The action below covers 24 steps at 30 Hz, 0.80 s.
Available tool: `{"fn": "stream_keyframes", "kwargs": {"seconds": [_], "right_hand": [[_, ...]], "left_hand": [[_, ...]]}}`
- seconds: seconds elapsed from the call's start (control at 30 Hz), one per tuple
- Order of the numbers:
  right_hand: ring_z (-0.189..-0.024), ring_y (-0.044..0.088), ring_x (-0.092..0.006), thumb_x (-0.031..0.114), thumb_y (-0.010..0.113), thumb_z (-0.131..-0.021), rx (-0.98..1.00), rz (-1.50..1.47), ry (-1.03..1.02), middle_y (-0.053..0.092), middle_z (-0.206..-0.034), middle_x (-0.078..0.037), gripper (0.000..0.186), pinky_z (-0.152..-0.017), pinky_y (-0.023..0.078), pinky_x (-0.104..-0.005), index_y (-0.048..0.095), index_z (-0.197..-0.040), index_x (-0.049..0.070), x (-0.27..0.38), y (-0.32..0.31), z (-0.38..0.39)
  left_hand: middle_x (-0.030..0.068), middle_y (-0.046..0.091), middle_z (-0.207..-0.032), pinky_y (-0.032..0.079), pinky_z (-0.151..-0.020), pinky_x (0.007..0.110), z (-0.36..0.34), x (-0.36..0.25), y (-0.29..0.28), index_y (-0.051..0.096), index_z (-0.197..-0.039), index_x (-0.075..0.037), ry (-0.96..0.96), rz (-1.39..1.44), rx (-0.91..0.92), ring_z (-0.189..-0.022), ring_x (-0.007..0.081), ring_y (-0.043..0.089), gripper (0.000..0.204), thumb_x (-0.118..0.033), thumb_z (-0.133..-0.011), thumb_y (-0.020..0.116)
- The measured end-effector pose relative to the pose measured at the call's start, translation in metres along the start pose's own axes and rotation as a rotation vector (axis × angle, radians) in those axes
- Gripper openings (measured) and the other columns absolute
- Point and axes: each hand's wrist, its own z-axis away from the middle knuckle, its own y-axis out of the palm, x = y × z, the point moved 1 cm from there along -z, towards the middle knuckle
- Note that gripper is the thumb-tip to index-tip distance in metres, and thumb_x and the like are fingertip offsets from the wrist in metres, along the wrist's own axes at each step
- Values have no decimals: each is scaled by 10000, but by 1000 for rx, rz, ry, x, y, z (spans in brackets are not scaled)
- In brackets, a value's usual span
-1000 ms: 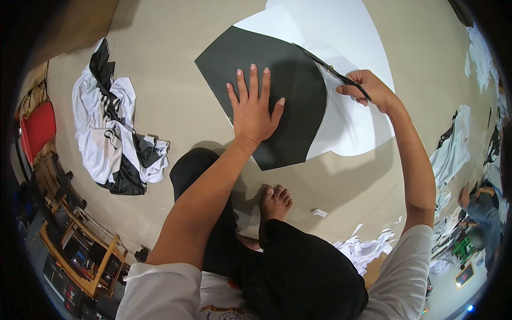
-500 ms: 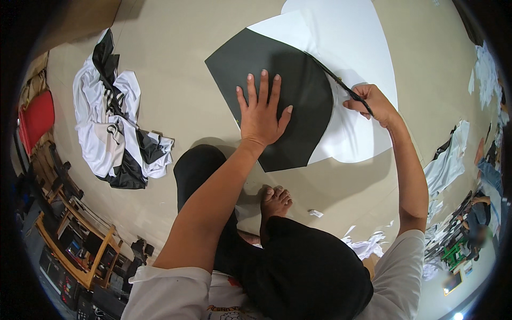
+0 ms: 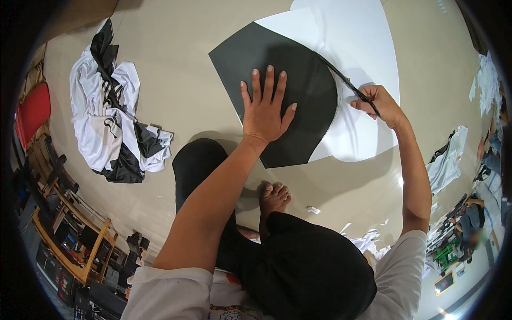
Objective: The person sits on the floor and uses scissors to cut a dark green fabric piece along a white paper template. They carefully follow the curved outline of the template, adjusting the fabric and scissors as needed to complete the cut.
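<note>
- The left hand [image 3: 265, 112] lay flat on the black sheet [image 3: 277, 80], fingers spread wide and palm down, gripping nothing, only pressing the sheet to the floor [image 3: 176, 96].
- The black sheet rested on the floor ahead of the person's folded legs, overlapping a larger white sheet [image 3: 357, 64] that spread out to its right and beyond it.
- The left hand sat near the middle of the black sheet, fingertips pointing away from the body.
- The right hand [image 3: 380, 104] was closed around the handles of a pair of scissors [image 3: 349, 85], well to the right of the left hand.
- The scissors' blades ran along the curved right edge of the black sheet, where it met the white sheet.
- A bare foot [image 3: 274, 200] lay just below the black sheet's lower edge.
- A heap of black-and-white cloth [image 3: 109, 117] lay on the floor, well apart to the left.
</note>
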Motion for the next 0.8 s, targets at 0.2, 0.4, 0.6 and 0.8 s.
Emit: {"fn": "stream_keyframes", "kwargs": {"seconds": [0.2,0.4,0.6,0.8], "right_hand": [[-445,376,-61,297,880,-863,3,3,-4,462,-515,52,417,-470,250,-259,565,-634,149,11,2,-1],[-441,382,-58,296,883,-861,0,-27,19,473,-522,54,414,-465,260,-249,566,-641,146,20,4,-2],[-442,383,-58,297,884,-863,22,14,-6,481,-531,50,419,-461,263,-248,562,-642,144,21,0,-5],[-443,379,-62,287,889,-858,31,25,-26,481,-533,47,425,-462,264,-255,555,-641,138,23,-3,-7]], "left_hand": [[212,238,-1785,148,-1258,741,-1,1,1,300,-1733,-124,-3,13,-6,-1623,518,205,782,-541,-1086,442],[189,244,-1794,129,-1277,716,0,0,0,321,-1727,-140,-17,10,2,-1630,497,212,796,-559,-1070,486],[187,238,-1797,126,-1278,713,1,0,2,321,-1727,-140,-13,9,-10,-1629,501,209,794,-560,-1072,481],[186,222,-1802,136,-1271,721,0,0,2,327,-1724,-139,-15,9,3,-1634,500,189,791,-559,-1072,481]]}}
